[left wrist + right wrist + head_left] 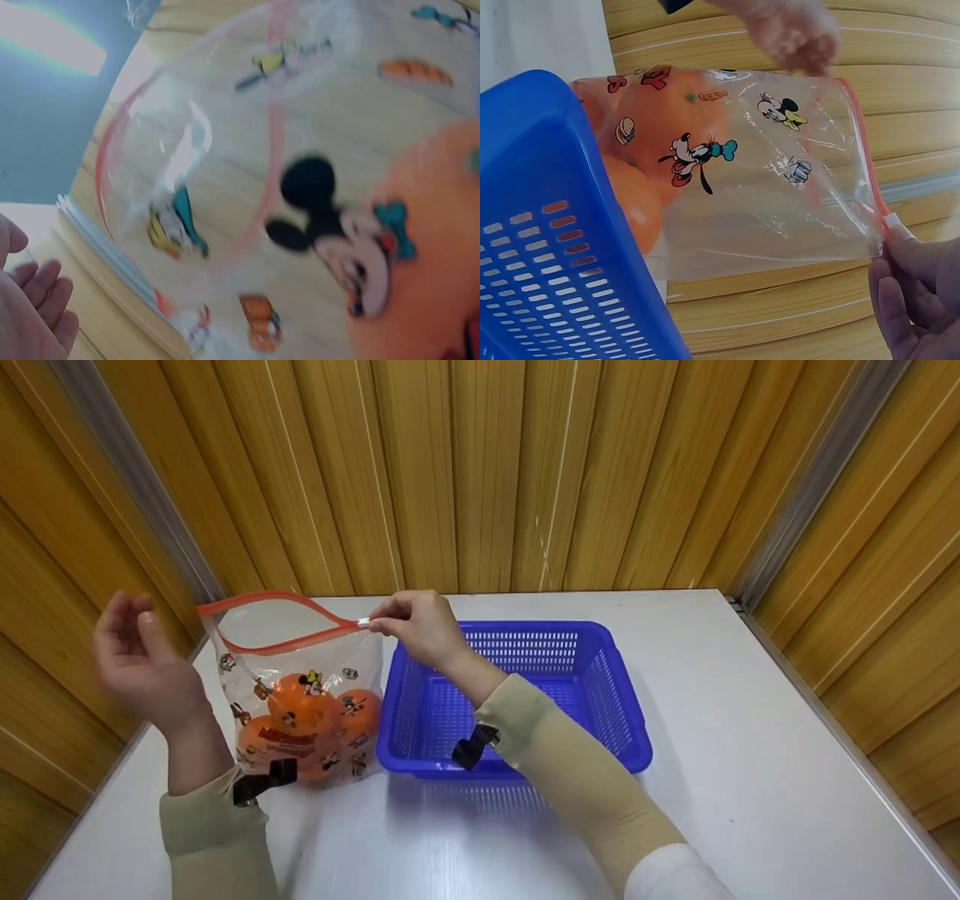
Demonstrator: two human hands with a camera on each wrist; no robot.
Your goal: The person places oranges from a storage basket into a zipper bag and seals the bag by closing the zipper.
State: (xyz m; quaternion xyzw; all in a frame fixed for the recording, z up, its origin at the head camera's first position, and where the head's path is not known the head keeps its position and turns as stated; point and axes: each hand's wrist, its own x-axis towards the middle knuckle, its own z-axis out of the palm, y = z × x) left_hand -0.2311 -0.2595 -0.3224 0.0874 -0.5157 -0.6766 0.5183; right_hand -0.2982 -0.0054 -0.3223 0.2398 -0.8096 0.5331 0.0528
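Observation:
A clear zip bag (352, 660) with cartoon prints and a red zip edge stands upright on the left part of the table, its mouth gaping. Several oranges (304, 705) lie in its lower half. At the bag's right top corner, by the white zip slider (364, 623), my right hand (421, 624) pinches the edge between thumb and fingers. My left hand (154, 671) is raised to the left of the bag, apart from it, with fingers loosely bent and nothing in them. In the right wrist view, the thumb of my right hand (922, 289) lies against the slider.
A blue plastic basket (514, 765) with slotted walls stands just right of the bag, under my right forearm; no contents show in it. The white table (750, 735) meets wood-patterned panels (487, 472) at the back and sides.

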